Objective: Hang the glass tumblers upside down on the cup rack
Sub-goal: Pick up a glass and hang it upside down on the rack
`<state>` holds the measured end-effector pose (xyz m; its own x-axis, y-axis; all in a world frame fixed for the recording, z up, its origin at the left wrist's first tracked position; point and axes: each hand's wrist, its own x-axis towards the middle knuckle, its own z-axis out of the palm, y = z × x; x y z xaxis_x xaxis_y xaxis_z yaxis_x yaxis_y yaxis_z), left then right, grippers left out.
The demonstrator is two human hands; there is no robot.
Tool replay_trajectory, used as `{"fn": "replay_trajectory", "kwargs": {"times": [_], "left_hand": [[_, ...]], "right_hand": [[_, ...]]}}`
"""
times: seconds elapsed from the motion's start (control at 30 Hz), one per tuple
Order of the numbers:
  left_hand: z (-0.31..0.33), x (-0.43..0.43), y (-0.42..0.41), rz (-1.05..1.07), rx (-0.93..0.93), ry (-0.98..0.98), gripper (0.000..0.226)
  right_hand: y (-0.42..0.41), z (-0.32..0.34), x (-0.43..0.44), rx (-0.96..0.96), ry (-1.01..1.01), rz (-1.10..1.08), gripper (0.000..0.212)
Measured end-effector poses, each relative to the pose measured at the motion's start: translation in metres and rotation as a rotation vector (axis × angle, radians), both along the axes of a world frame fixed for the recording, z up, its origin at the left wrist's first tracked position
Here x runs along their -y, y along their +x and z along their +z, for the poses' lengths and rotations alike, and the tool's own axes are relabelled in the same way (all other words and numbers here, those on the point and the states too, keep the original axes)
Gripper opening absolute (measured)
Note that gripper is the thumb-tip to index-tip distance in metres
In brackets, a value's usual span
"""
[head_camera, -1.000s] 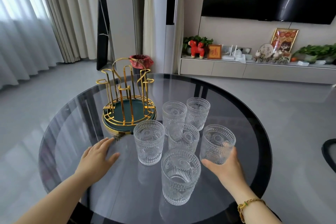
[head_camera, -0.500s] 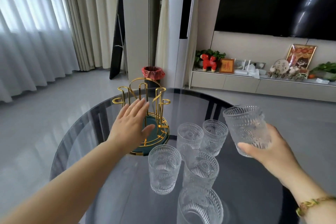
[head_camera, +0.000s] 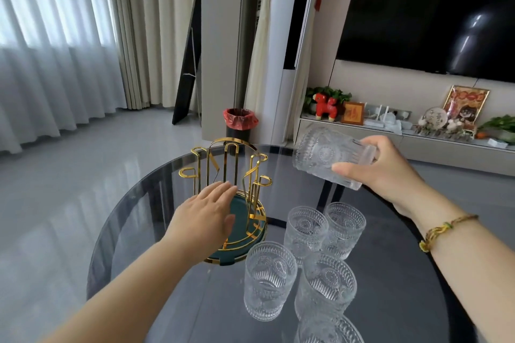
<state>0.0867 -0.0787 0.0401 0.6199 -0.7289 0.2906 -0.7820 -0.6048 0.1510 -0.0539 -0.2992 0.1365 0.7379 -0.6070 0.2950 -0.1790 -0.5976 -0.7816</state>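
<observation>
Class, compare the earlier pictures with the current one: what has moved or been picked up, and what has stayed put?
The right hand took hold of one tumbler, lifted it off the table and tipped it sideways, mouth toward the cup rack. The left hand moved from the table up onto the rack's base. The other tumblers stayed upright on the table; the rack's pegs remain empty.

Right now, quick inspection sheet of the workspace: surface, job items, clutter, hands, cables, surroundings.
Surface: round dark glass table, reflective.
Job's things: gold cup rack on a green base, no glass on it; held tumbler tipped on its side; four tumblers upright on the table, a fifth partly cut off at the bottom edge.
Clutter: nothing seen.
Grippers: left hand open, over the rack base; right hand grips the held tumbler.
Cables: nothing seen.
Surroundings: bin with red liner, curtains, TV, low shelf with ornaments.
</observation>
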Motion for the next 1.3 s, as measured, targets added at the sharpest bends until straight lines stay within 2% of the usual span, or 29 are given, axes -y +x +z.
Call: {"fn": "replay_trajectory", "kwargs": {"times": [0.17, 0.4, 0.63, 1.03, 1.3], "left_hand": [[-0.008, -0.020, -0.006, 0.012, -0.006, -0.066, 0.058], [0.000, -0.009, 0.005, 0.012, 0.034, -0.104, 0.064], [-0.004, 0.003, 0.014, 0.043, -0.055, -0.127, 0.052], [-0.003, 0.001, 0.012, 0.038, -0.080, -0.131, 0.052], [-0.003, 0.002, 0.012, 0.043, -0.087, -0.098, 0.057]], "right_hand": [[0.020, 0.001, -0.017, -0.163, -0.134, 0.049, 0.063], [0.043, -0.005, -0.036, -0.320, -0.200, 0.107, 0.075], [0.069, -0.014, -0.046, -0.268, -0.148, 0.176, 0.077], [0.100, -0.048, -0.068, -0.471, -0.239, 0.233, 0.091], [0.101, -0.055, -0.072, -0.488, -0.220, 0.256, 0.091]]}}
